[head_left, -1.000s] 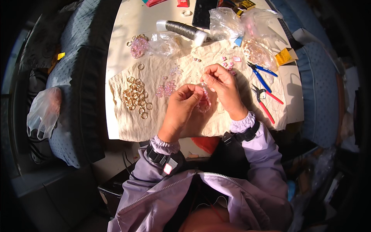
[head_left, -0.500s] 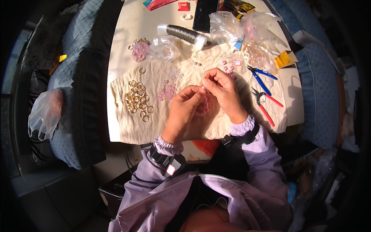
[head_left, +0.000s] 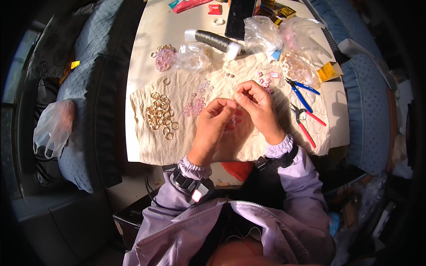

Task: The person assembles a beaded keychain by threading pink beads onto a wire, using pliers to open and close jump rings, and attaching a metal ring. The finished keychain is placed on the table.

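My left hand (head_left: 213,124) and my right hand (head_left: 258,108) meet above the cloth, each pinching with thumb and forefinger. Their fingertips nearly touch, and whatever lies between them is too small or hidden to name. Below the fingers, partly covered by my left hand, is a loop of pink beads (head_left: 230,125); I cannot tell if it hangs or lies there. To the left, loose pink beads (head_left: 194,106) and pale clear beads (head_left: 205,85) rest on the beige cloth (head_left: 151,148). Pink-and-white beads (head_left: 265,83) sit beyond my right hand.
Gold rings (head_left: 160,111) are heaped at left. At right lie blue-handled cutters (head_left: 301,94) and red-handled pliers (head_left: 305,126). A wire spool (head_left: 214,41), a pink bead bunch (head_left: 165,59), clear plastic bags (head_left: 262,33) and a black phone (head_left: 240,20) stand farther back.
The view has shifted slightly. My hands keep almost the same pose, fingertips together; a small pale bead-like spot seen between them earlier is now hidden.
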`<state>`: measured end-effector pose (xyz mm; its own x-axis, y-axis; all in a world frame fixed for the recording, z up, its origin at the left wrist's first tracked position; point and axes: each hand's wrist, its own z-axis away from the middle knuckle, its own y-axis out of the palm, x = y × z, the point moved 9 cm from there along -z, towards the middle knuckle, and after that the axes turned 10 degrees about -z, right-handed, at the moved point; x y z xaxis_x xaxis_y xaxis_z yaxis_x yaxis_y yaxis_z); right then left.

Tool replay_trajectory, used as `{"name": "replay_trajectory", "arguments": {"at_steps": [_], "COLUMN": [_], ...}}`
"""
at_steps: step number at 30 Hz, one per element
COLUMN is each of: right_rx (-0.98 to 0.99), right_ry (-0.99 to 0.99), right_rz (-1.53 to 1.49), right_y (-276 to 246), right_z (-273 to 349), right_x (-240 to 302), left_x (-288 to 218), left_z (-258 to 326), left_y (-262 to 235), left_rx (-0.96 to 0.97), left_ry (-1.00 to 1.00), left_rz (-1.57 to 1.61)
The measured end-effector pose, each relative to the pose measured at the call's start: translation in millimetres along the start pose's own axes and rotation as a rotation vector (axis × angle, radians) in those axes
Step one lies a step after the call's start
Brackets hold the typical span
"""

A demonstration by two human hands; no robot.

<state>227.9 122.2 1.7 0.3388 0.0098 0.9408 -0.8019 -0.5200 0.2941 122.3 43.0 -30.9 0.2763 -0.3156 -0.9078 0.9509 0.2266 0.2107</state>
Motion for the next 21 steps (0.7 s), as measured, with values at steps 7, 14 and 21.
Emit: {"name": "replay_trajectory", "arguments": {"at_steps": [7,14,21], "right_rx": [-0.022,-0.046,-0.029], "right_ry": [-0.009,0.044,0.045], "right_rz": [0.036,-0.012,-0.023], "right_y": [-5.0,-5.3,-5.2], "right_z": [-0.3,-0.3,-0.5], "right_x": [-4.4,-7.9,-7.4], "left_x": [7.4,5.8,0.2], "left_z": [-5.5,-4.1,3.1], "left_y": [5.1,5.7,4.6], "left_rx": [0.108,0.112,0.116], "left_ry": [-0.031,-0.065,-0.043], "left_rz": [0.03,0.068,0.17]}}
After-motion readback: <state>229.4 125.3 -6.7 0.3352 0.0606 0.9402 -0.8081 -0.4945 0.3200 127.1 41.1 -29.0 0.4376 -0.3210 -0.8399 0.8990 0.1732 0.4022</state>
